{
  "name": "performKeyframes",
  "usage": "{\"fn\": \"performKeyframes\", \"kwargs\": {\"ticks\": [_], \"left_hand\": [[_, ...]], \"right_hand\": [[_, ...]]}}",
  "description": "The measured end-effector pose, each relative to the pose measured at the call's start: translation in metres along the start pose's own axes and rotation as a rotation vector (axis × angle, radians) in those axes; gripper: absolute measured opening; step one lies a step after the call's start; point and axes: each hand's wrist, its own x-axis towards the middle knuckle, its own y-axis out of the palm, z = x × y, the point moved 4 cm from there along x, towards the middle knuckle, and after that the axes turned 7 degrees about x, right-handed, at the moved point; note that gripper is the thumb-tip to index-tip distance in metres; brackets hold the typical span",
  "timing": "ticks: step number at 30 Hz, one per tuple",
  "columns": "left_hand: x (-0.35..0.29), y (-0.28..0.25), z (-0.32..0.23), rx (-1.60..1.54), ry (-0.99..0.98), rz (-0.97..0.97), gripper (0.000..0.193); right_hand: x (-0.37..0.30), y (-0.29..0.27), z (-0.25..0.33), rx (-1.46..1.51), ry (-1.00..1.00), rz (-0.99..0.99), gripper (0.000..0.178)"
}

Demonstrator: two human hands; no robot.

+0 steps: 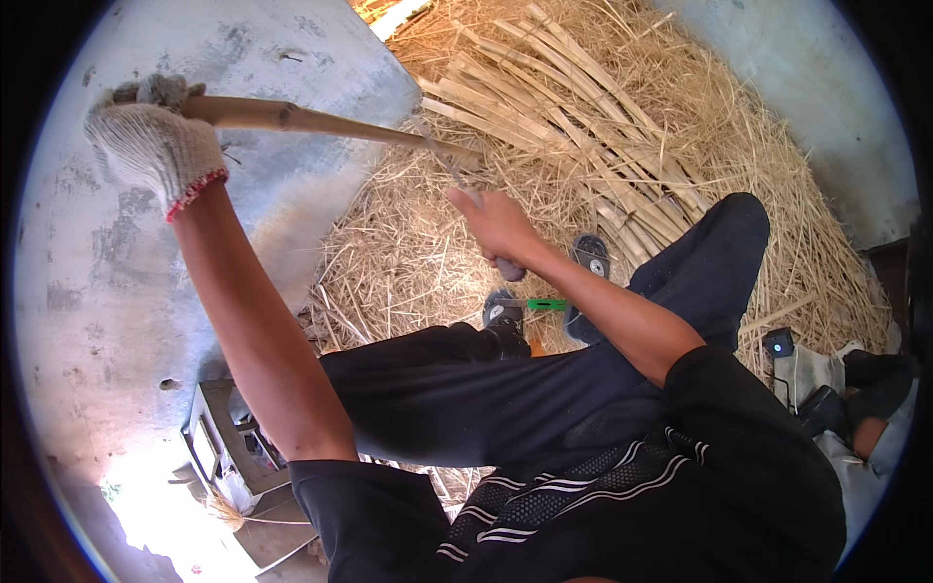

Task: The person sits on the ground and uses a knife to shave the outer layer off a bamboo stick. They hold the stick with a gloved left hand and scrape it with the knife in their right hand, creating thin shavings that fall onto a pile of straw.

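Gloved left hand (155,143), ten o'clock: fingers curled round pole (292,118). Right hand (498,225), one o'clock: fingers wrapped round knife handle (510,270).

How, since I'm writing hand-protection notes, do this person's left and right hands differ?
Covering: the left hand wears a pale knitted glove with a red-edged cuff; the right hand is bare.
Hold: the left hand grips one end of a bamboo piece; the right hand grips a handled tool.
Position: the left hand is far out at upper left; the right hand is nearer the picture's middle.
Shared: both are closed around something.
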Motion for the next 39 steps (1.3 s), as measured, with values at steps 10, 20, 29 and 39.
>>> {"fn": "performKeyframes", "kwargs": {"ticks": [10,20,29,39], "left_hand": [[0.006,0.015,0.008,0.093,0.137,0.267,0.019],[-0.005,0.003,-0.010,0.058,0.173,0.187,0.020],[-0.015,0.008,-0.004,-0.024,0.160,0.269,0.015],[-0.035,-0.022,-0.025,-0.026,0.052,0.181,0.022]], "right_hand": [[-0.030,0.027,0.071,0.307,-0.275,0.094,0.055],[-0.035,0.025,0.076,0.289,-0.039,0.130,0.053],[-0.040,0.033,0.137,0.519,-0.216,0.251,0.054],[-0.003,0.022,0.053,0.099,-0.088,0.070,0.048]]}}
